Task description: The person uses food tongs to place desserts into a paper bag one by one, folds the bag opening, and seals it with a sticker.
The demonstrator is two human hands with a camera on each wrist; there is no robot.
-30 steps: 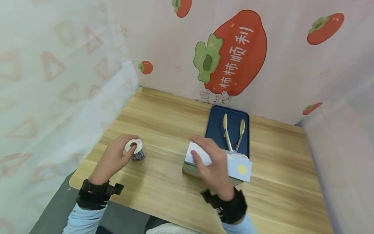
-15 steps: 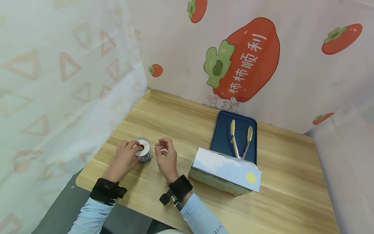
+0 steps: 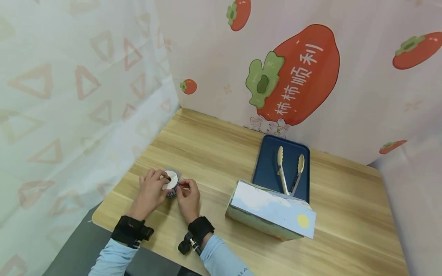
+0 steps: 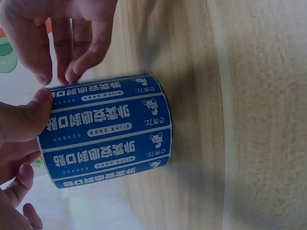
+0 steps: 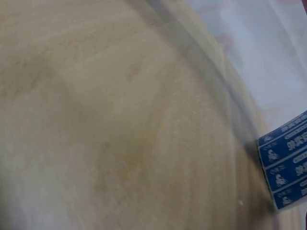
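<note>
A roll of blue sticker labels [image 4: 105, 129] with white print stands on the table towards its left side. My left hand [image 3: 150, 191] holds the roll from the left, fingers at the core hole on its white top and thumb on the rim. From the other side, my right hand [image 3: 189, 198] has its curled fingertips at the roll's upper edge, thumb and forefinger close together. The left wrist view shows these right fingers [image 4: 88, 43] right at the labels' top edge. The right wrist view catches only part of the roll [image 5: 288, 165], at its right edge.
A long box [image 3: 269, 209] with a sky-and-sun picture stands right of the hands. Behind it lies a dark blue tray [image 3: 267, 168] with metal tongs [image 3: 284, 178] on it. The wooden table [image 3: 210, 145] meets printed cloth walls at the back and left.
My right hand has come from over the box leftwards to the roll, and its fingertips are now at the roll's edge. My left hand stays at the roll. The head view has shifted slightly.
</note>
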